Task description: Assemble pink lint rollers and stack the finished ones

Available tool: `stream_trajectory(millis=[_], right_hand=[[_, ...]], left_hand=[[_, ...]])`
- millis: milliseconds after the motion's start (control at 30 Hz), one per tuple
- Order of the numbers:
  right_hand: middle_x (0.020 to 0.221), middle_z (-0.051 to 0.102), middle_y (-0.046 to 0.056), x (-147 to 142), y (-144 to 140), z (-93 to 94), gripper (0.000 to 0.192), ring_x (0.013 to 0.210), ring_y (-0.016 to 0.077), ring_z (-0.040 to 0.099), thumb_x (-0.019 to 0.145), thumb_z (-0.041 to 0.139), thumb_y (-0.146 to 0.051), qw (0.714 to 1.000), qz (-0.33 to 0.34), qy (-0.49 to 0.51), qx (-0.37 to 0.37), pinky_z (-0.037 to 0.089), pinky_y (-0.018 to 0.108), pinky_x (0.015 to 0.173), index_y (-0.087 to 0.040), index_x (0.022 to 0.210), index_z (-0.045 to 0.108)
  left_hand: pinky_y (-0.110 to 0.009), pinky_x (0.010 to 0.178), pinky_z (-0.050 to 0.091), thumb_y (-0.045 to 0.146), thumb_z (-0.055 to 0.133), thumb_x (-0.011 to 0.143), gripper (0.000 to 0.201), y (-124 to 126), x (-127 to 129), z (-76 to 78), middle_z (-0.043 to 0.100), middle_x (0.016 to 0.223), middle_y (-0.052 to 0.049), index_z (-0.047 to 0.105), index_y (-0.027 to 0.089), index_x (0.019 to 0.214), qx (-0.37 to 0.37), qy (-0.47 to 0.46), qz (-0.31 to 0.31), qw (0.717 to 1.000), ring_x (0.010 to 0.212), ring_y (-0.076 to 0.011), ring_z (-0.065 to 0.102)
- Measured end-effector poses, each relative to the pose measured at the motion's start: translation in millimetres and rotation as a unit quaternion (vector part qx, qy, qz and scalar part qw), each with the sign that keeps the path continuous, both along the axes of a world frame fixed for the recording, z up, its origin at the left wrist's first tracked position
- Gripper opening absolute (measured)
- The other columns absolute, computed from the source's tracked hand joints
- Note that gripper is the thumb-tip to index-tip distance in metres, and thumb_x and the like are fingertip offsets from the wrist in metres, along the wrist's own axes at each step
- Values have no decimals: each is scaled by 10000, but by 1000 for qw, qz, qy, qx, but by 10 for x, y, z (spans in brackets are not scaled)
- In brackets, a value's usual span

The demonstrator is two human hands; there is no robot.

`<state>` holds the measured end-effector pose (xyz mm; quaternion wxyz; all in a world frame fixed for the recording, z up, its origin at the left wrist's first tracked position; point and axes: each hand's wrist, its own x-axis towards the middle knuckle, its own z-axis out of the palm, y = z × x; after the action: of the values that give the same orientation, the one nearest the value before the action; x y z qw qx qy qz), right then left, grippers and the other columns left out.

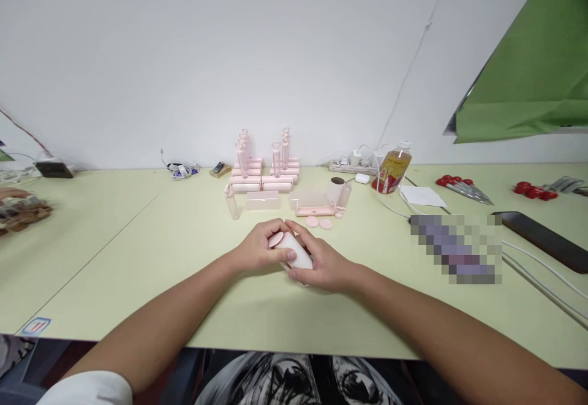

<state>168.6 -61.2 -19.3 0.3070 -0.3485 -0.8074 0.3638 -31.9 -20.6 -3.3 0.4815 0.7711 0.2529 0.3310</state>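
Note:
Between my hands, low over the table, is a white cylindrical case [297, 254] with a round pink end cap [276, 239] that sits tilted at its left end. My left hand [264, 247] grips the cap end, its thumb lying along the side. Around the right end of the case, my right hand [324, 262] is closed, and its palm hides part of it. Just beyond my hands lie two pink discs [318, 223]. Behind them are a pink tray part [315, 210], a translucent cover [263, 200], a white cylinder [336, 189] and a small clear pink bottle [232, 202].
Farther back, several pink-and-white cylinders [277, 184] are stacked, with clear pink tubes [276, 161] standing on them. To the right are a drink bottle [392, 167], a power strip [351, 166], a white paper [423, 196], red-handled tools [463, 188], cables and a black phone-like slab [544, 239].

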Motion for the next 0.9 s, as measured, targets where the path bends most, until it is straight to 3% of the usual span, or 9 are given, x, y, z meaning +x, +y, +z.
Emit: stream_trajectory(millis=[600,900], right_hand=[[1389,496,133,-4,6,-43,932,1159,290,541,774,686,-332,1000,7,8,12,423,422,944,-245,1522,137],[1242,586,110,4,2,-39,934,980,238,590,785,678,-344,1000,14,6,-1,453,371,830,-241,1523,115]], left_hand=[[-256,659,434,505,731,692,442,-4,12,-51,600,886,-45,550,150,885,-31,-13,4,999,744,-150,525],[-244,633,423,456,756,687,416,-13,23,-58,569,832,-20,516,158,850,-48,-40,-11,998,711,-130,505]])
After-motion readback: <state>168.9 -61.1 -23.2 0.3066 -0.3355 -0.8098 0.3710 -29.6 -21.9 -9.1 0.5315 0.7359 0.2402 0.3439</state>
